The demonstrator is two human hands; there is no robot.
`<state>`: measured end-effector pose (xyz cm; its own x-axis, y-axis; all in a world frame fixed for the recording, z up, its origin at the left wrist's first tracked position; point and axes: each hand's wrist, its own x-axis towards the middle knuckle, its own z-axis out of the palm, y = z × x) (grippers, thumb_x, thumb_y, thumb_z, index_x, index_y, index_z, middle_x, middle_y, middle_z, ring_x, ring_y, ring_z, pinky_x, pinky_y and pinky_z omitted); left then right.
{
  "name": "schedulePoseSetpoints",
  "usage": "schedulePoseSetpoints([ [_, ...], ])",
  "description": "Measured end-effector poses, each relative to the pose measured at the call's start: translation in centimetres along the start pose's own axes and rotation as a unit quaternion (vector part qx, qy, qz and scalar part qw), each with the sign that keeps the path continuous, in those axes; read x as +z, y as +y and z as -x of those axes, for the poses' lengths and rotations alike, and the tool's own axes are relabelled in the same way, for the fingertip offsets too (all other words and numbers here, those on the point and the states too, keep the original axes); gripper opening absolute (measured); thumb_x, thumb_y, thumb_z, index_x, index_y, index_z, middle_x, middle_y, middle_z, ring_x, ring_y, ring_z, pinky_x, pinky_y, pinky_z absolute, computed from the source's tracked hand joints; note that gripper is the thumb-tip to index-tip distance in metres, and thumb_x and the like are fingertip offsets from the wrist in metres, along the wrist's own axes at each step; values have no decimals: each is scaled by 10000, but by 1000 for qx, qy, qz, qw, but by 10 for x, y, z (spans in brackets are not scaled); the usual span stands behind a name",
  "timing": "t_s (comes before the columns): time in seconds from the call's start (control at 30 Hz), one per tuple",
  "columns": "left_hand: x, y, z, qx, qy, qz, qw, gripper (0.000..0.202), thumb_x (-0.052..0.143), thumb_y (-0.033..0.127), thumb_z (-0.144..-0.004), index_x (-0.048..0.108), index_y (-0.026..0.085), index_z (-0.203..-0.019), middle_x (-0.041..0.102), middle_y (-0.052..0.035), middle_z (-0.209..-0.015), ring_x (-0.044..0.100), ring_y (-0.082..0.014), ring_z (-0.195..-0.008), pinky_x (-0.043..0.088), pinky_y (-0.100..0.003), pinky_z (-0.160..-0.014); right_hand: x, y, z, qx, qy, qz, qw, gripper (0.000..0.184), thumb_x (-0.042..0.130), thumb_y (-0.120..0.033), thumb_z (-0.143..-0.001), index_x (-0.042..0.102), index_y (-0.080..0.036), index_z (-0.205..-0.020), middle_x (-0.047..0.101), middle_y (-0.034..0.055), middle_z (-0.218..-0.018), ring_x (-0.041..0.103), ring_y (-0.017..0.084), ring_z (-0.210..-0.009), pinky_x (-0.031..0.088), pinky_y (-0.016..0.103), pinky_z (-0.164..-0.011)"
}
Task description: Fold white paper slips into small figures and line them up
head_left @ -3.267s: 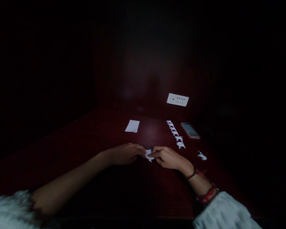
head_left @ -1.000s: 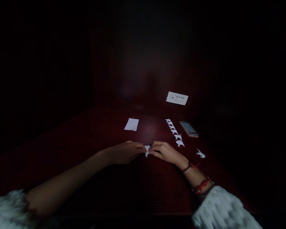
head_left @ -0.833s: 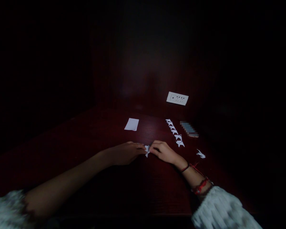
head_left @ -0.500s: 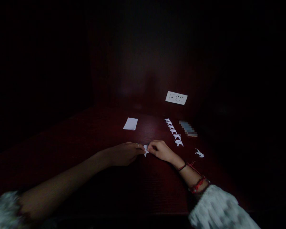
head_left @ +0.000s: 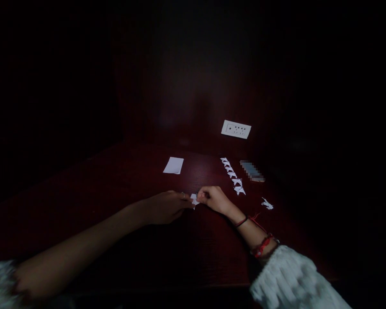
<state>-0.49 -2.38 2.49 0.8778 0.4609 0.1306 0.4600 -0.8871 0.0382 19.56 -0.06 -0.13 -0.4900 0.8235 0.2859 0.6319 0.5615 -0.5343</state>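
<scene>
Between my two hands, low over the dark red table, is a small folded white paper [head_left: 194, 200]. My left hand [head_left: 169, 207], with a ring on one finger, pinches its left side. Bent fingers of my right hand [head_left: 215, 200] close on its right edge; the fingertips partly cover it. Beyond my right hand a row of several folded white paper pieces [head_left: 232, 175] runs away from me. A flat stack of white paper sheets [head_left: 173, 165] lies past my left hand.
On the right, a pixelated phone-like object [head_left: 252, 171] lies beside the row. Nearer me is a crumpled bit of white paper [head_left: 267, 203]. A white wall socket [head_left: 236, 129] sits on the dark panel behind the table [head_left: 116, 171]. The surroundings are very dark.
My right fingers have shifted slightly up along the folded paper, and more of its surface shows. The whole view has moved a little, so everything sits slightly further left and higher.
</scene>
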Motion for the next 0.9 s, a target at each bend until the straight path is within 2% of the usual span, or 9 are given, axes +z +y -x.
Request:
schedulePoseSetpoints([
  [0.2, 0, -3, -1, -11, -15, 18, 1000, 403, 375, 99, -754, 444, 275, -1110, 450, -1, -1155, 447, -159, -1006, 327, -316, -859, -4, 4, 1, -25, 36, 49, 998, 38, 567, -159, -668, 591, -147, -696, 527, 0, -672, 468, 71, -612, 361, 173, -585],
  [0.3, -1, -6, -2, -5, -18, 35, 999, 422, 378, 72, -739, 453, 284, -1097, 438, 17, -1172, 432, -148, -1028, 324, -303, -866, -9, 4, 4, -71, 39, 55, 995, 91, 549, -190, -697, 610, -158, -757, 538, 19, -740, 488, 87, -679, 379, 189, -634],
  [0.4, -1, -10, -3, 5, -22, 51, 998, 447, 377, 46, -723, 456, 281, -1095, 431, 28, -1182, 428, -135, -1034, 318, -283, -878, -13, 2, 9, -142, 12, 58, 988, 160, 484, -195, -748, 619, -182, -833, 537, 34, -843, 498, 95, -770, 383, 198, -699],
  [0.5, 0, -14, -3, 20, -23, 63, 998, 474, 364, 20, -711, 454, 276, -1099, 442, 35, -1175, 428, -121, -1037, 297, -268, -900, -16, 0, 13, -179, -46, 90, 979, 235, 425, -149, -776, 603, -214, -916, 543, 29, -888, 509, 94, -799, 385, 199, -717],
  [0.73, 1, -18, -2, 23, -17, 68, 997, 500, 359, -5, -681, 464, 275, -1082, 447, 38, -1172, 417, -121, -1051, 292, -268, -902, -17, -7, 18, -182, -96, 181, 962, 338, 398, -108, -778, 526, -265, -1048, 552, 11, -921, 511, 84, -820, 382, 188, -721],
  [0.9, 1, -16, -2, 3, -10, 58, 998, 469, 354, 14, -704, 470, 288, -1067, 466, 49, -1150, 425, -118, -1041, 302, -263, -888, -19, -10, 18, -171, -106, 209, 957, 321, 386, -97, -770, 565, -252, -987, 564, 2, -962, 514, 91, -875, 379, 190, -754],
])
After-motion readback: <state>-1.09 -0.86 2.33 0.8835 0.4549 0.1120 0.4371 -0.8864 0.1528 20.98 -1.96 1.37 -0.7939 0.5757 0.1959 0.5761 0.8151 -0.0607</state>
